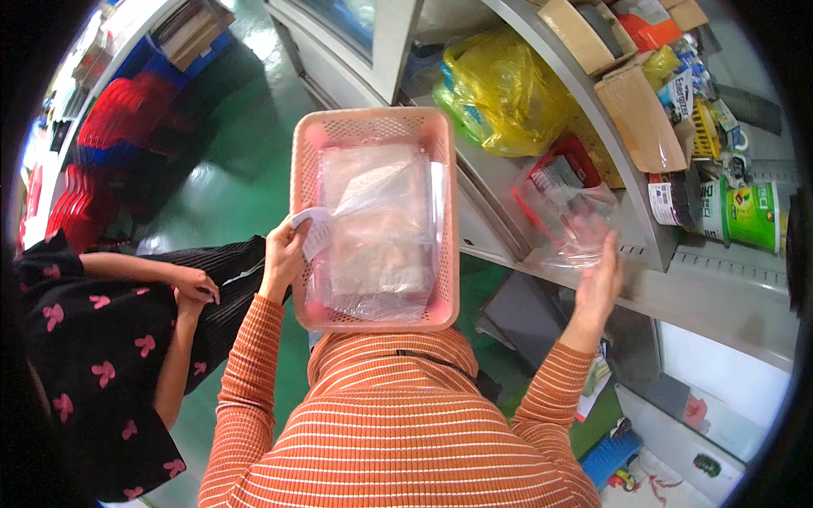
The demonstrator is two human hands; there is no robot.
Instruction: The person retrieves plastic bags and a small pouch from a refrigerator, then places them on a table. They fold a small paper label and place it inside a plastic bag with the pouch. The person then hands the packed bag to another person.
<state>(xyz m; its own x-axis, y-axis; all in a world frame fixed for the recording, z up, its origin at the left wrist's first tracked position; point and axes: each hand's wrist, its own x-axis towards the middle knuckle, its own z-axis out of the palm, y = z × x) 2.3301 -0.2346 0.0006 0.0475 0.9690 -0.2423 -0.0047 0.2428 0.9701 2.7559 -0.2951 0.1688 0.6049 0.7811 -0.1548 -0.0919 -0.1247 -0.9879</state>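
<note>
— Two hands, two jobs? What is each one doing?

— Nearest, the left hand (284,254) clamps the left rim of a pink basket (440,254) and pinches a small white slip (315,227) against it. The basket's near end seems to press against the orange striped chest, probably so one hand can carry it level.

— And the other?

— The right hand (598,284) has its fingers closed on a clear plastic bag (569,222), lifted beside the basket, over the grey shelf (677,288).

— Which way does the basket run?

— Its long axis points away from the body, far end toward the green floor (246,178). Flat clear packets (377,229) lie stacked inside, long sides along it.

— Anything beyond?

— A yellow bag (504,89) and cardboard boxes (639,118) farther along the shelf; another person in black with pink bows (93,339) stands left.
</note>
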